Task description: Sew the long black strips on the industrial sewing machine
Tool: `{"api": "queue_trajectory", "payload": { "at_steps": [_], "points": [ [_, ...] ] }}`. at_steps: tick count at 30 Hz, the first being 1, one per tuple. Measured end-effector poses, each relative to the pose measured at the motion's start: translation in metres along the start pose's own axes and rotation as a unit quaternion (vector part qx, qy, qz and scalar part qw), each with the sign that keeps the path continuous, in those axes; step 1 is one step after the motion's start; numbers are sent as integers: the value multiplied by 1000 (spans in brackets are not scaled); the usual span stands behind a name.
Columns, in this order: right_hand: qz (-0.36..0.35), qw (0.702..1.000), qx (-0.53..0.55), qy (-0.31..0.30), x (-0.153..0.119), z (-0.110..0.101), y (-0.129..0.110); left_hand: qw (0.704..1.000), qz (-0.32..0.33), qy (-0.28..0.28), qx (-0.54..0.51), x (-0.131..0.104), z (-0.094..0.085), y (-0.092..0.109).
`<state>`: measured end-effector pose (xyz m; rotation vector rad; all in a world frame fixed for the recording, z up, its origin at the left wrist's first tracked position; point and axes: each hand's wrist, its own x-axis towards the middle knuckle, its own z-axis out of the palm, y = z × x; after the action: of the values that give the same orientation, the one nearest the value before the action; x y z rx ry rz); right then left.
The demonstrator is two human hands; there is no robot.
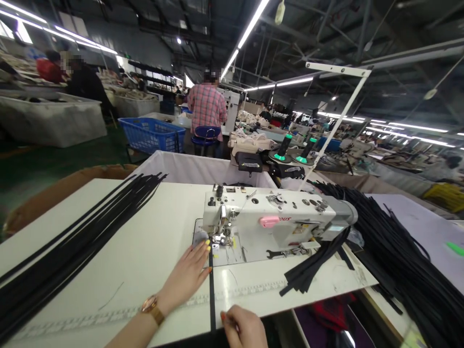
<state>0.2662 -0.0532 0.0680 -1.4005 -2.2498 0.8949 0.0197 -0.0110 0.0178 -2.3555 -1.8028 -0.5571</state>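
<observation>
A thin black strap (pixel 211 290) runs straight from the table's near edge up to the needle of a white sewing machine (pixel 275 220). My left hand (pixel 186 275) lies flat on the table with its fingertips pressing the strap just before the presser foot. A gold watch sits on that wrist. My right hand (pixel 244 328) pinches the strap's near end at the table edge.
A long bundle of black straps (pixel 72 241) lies across the table's left. A big pile of black straps (pixel 398 251) hangs at the right, with a short stack (pixel 311 270) below the machine. A person in a plaid shirt (pixel 206 106) sits ahead beside a blue basket (pixel 152 135).
</observation>
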Motion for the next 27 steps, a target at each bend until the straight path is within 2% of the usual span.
{"api": "queue_trajectory", "payload": {
  "at_steps": [2, 7, 11, 20, 27],
  "points": [
    [-43, 997, -51, 41, 20, -1, 4, 1000, -4, 4, -8, 1, -3, 1],
    [-74, 988, -109, 81, 49, 8, 16, 1000, -13, 3, -26, 2, -9, 4],
    [-100, 983, -128, 88, 48, 16, 23, 999, -23, -2, -33, 3, -12, 5],
    [-102, 981, -136, 91, 45, 14, 21, 999, -24, 0, -49, 1, -4, 2],
    [-113, 978, -142, 100, 46, 14, 20, 999, -25, -4, -46, 4, -9, 4]
  ]
}}
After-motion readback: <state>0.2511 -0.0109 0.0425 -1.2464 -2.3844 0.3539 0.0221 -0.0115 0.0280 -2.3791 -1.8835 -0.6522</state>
